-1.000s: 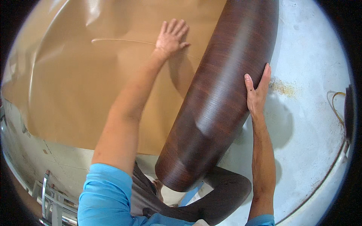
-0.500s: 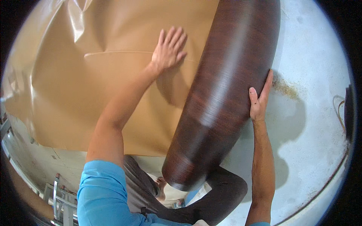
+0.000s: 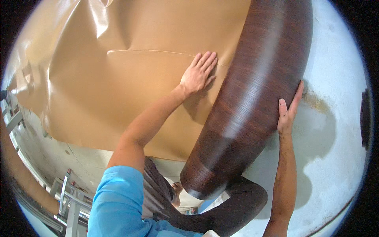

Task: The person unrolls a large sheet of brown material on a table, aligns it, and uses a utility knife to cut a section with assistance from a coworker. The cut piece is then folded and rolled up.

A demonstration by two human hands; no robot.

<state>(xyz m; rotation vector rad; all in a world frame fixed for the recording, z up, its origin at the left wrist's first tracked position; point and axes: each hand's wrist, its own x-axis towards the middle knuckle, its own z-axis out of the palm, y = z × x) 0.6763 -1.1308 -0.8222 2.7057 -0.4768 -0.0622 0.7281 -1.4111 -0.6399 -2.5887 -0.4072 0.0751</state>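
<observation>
A thick roll of dark brown wood-grain sheet [image 3: 252,94] slants from the top right down towards my knees. From its left side spreads the unrolled part, a tan sheet [image 3: 150,79] with its plain side up. On this sheet, just left of the roll, my left hand [image 3: 198,75] lies with fingers stretched out, holding nothing. My right hand [image 3: 289,112] rests along the roll's right side, thumb raised and apart from the straight fingers, palm towards the roll. The roll's underside is hidden.
Folds and a long crease run across the tan sheet's far left part. A pale, stained surface [image 3: 331,166] lies right of the roll. My bent leg [image 3: 241,205] is close by the roll's near end. Metal frames [image 3: 71,205] stand at the lower left.
The whole view has shifted, with the roll and sheet now further right in it. My left hand has moved nearer to me over the sheet. My right hand stays against the roll.
</observation>
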